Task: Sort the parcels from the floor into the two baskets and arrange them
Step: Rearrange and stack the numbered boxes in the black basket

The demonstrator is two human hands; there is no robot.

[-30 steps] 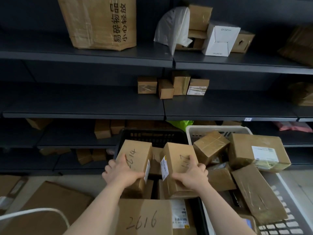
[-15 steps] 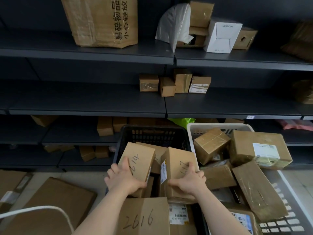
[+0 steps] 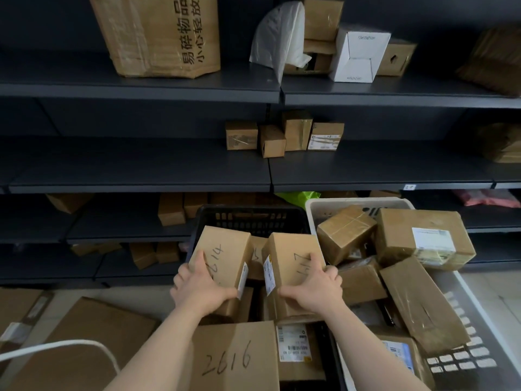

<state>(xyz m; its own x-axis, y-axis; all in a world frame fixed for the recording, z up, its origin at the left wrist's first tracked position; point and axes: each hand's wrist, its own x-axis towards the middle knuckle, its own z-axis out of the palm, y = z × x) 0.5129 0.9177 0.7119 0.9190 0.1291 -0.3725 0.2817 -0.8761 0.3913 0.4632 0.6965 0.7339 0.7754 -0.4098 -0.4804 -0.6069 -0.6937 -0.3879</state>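
A black basket (image 3: 248,218) stands before the shelves with a white basket (image 3: 468,303) to its right. Inside the black one, my left hand (image 3: 201,289) grips a brown box marked 2614 (image 3: 225,249). My right hand (image 3: 315,289) grips a second brown box with a handwritten number (image 3: 293,261) just to its right. Both boxes stand tilted, side by side, a smaller box (image 3: 257,261) showing between them. A flat box marked 2616 (image 3: 234,359) lies at the near end of the black basket. Several brown parcels (image 3: 420,238) fill the white basket.
Dark shelving (image 3: 141,165) rises behind the baskets, holding small cartons (image 3: 270,139), a large taped carton (image 3: 158,35) and a white box (image 3: 358,57). Flat cardboard parcels (image 3: 93,328) lie on the floor at left. A white cord (image 3: 56,347) crosses the lower left.
Both boxes have tipped slightly back and shifted a little apart in the black basket under my hands. The view has dipped slightly.
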